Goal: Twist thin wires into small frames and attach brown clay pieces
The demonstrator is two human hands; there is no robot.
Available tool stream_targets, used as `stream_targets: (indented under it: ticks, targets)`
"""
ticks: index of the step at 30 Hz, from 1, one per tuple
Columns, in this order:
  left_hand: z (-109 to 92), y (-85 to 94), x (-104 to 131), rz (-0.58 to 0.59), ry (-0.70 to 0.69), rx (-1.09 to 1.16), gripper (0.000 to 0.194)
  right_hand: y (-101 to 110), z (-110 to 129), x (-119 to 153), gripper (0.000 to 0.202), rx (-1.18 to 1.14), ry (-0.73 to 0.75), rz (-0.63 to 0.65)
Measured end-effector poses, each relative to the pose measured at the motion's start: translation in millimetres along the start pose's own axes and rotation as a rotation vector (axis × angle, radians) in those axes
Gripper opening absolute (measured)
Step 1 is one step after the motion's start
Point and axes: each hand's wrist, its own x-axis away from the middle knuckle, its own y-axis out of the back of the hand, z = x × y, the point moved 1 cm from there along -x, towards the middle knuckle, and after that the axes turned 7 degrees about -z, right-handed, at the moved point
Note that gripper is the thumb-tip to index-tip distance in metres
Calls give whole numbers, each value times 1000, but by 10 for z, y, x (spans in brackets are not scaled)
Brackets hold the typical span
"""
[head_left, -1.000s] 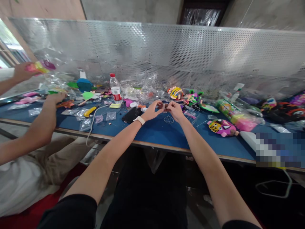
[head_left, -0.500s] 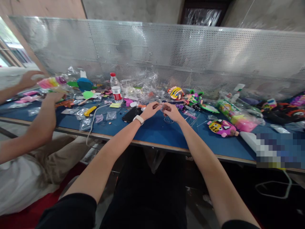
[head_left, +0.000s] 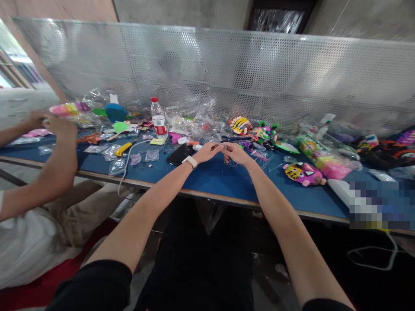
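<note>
My left hand (head_left: 209, 151), with a white band at the wrist, meets my right hand (head_left: 234, 153) above the blue table (head_left: 214, 181). The fingertips of both hands are pinched together on something small that is too hidden to make out. Below the fingers of my right hand hangs a thin, clear or wiry loop (head_left: 231, 163). A black flat object (head_left: 177, 155) lies just left of my left hand.
A bottle with a red cap (head_left: 158, 121), a yellow cutter (head_left: 123, 149) and small plastic bags lie to the left. A pink and yellow animal figure (head_left: 304, 173) lies to the right. Another person's hands (head_left: 61, 129) work at the far left. A perforated metal panel (head_left: 210, 60) stands behind.
My hands have come together at the fingertips, and the brownish thing seen in them earlier is now mostly hidden. The other person's hands have moved closer together.
</note>
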Motion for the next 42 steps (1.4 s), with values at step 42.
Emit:
stream_targets:
  ticks: [42]
  targets:
    - [166,25,-50,-57,-63,-183,24,161,-119,-21,39,176,63,-273]
